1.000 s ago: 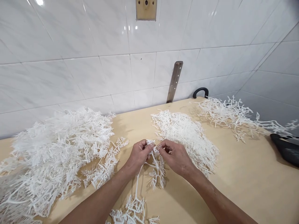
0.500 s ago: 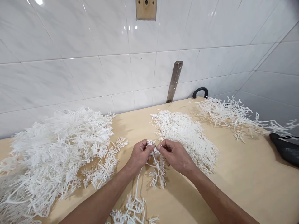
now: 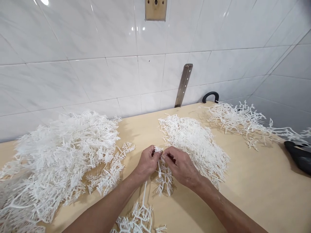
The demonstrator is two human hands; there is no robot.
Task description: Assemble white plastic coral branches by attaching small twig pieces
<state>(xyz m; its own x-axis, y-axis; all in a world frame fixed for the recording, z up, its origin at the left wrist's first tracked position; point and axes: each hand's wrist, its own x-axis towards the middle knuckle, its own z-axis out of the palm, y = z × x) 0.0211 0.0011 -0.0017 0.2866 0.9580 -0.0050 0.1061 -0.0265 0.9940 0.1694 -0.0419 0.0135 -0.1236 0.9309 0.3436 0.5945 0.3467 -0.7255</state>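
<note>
My left hand [image 3: 148, 160] is closed in a pinch on a white plastic branch [image 3: 164, 181] with many fine twigs. Right beside it, my right hand [image 3: 178, 161] pinches the same branch near its top, fingertips almost meeting the left thumb. Twigs hang below both hands, and a thin stem runs down to another white twig cluster [image 3: 138, 216] at the bottom edge; whether the two are joined is hidden by the fingers. A neat heap of white sprigs [image 3: 194, 139] lies just behind my right hand.
A large tangled pile of white branches [image 3: 65, 155] covers the left of the wooden table [image 3: 255, 181]. Sparser bare branches [image 3: 238, 118] lie at the back right, near a black curved handle [image 3: 210, 94] and a black object [image 3: 297, 157]. A metal strip [image 3: 184, 85] leans against the tiled wall.
My right hand has shifted slightly left and closed in against my left hand. Both hands keep hold of the branch. The whole view has moved a little.
</note>
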